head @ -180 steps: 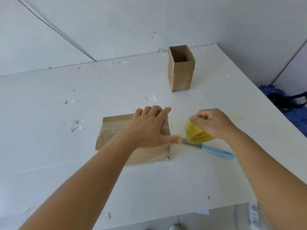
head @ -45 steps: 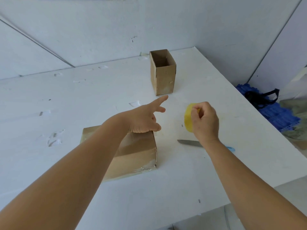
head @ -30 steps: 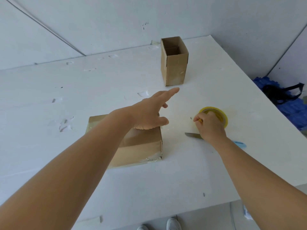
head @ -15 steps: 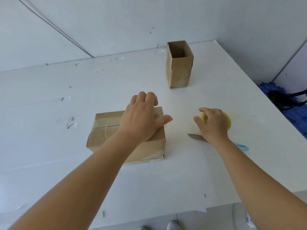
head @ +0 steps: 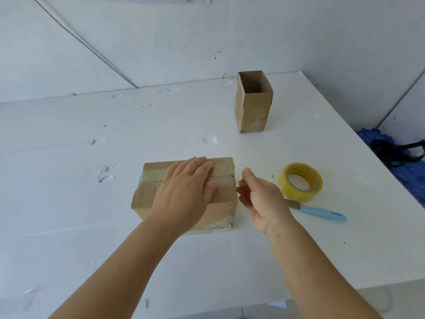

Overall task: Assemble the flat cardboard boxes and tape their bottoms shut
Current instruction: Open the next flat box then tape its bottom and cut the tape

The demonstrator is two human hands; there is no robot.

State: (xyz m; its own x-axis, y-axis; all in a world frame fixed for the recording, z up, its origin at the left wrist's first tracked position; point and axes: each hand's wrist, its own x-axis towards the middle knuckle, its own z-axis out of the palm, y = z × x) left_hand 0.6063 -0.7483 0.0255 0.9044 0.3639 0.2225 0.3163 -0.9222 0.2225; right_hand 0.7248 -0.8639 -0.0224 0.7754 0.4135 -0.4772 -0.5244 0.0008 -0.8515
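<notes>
I see my left hand (head: pixel 184 194) flat on the taped box (head: pixel 149 192), fingers together. My right hand (head: pixel 259 199) hovers empty just beside the box's right edge, fingers loosely spread; the tape (head: pixel 301 181) lies near the desk's (head: pixel 69 203) right edge.

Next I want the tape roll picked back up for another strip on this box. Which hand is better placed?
Probably the right hand: it is open, empty, and hangs just beside the tape roll. The left hand lies flat on the taped box, holding it down.
</notes>
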